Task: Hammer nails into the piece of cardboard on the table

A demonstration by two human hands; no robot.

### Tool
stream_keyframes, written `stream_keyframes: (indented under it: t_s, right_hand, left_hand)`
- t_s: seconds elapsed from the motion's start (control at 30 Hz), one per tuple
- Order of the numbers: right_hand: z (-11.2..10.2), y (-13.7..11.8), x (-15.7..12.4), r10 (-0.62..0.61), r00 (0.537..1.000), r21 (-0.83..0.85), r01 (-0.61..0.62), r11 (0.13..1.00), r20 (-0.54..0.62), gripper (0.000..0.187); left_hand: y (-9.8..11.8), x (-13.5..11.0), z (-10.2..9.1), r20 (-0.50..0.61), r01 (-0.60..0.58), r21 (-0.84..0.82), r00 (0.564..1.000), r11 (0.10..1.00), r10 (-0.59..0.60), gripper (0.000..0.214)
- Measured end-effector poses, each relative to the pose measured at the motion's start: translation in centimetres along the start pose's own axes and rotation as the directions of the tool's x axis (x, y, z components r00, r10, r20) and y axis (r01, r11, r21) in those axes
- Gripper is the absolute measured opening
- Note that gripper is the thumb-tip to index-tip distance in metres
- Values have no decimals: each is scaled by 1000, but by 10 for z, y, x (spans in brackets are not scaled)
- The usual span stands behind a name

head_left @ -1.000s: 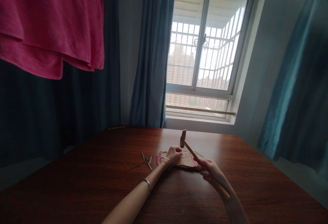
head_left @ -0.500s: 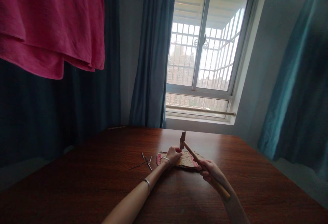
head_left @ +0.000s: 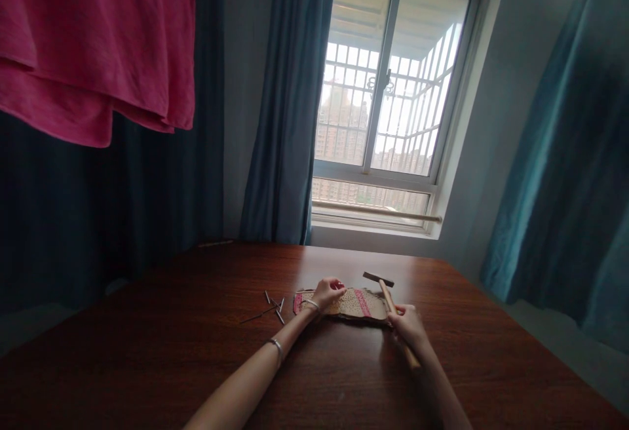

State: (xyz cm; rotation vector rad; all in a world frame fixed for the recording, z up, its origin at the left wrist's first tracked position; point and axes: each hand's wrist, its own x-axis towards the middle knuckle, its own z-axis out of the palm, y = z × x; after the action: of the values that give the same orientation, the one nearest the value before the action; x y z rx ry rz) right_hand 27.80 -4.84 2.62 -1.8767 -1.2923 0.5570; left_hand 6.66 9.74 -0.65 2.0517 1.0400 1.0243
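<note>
— Hammer (head_left: pixel 379 279) poised over the pinch, as a second ago?
— No. Loose nails (head_left: pixel 273 308) lie left on the table (head_left: pixel 147 351). The left hand (head_left: pixel 328 291) pinches shut on the cardboard (head_left: pixel 363 305); no nail is visible in it. The head has swung right, low by the cardboard's far edge, and the right hand (head_left: pixel 407 325) stays wrapped round the handle. Striking looks paused.

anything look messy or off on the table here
Loose nails lie scattered, some crossed, on the table left of the patterned board, whose outline looks ragged. The left hand rests on it; the right hand grips the hammer.
</note>
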Motion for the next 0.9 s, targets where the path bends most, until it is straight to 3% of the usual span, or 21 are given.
stream_keyframes:
  t_s: [0.1, 0.63, 0.9]
  right_hand:
    - [-1, 4, 3, -1, 999, -122, -5, 992, -46, 28]
    - [7, 11, 3, 8, 996, -286, -34, 958, -91, 29]
    - [5, 1, -12, -19, 993, -532, -47, 845, -118, 33]
  left_hand:
    - [3, -1, -2, -13, 3, -19, 1000, 1000, -3, 39]
    - [-2, 0, -1, -50, -25, -69, 999, 997, 22, 48]
    - [5, -4, -3, -122, -29, -63, 992, 998, 21, 57]
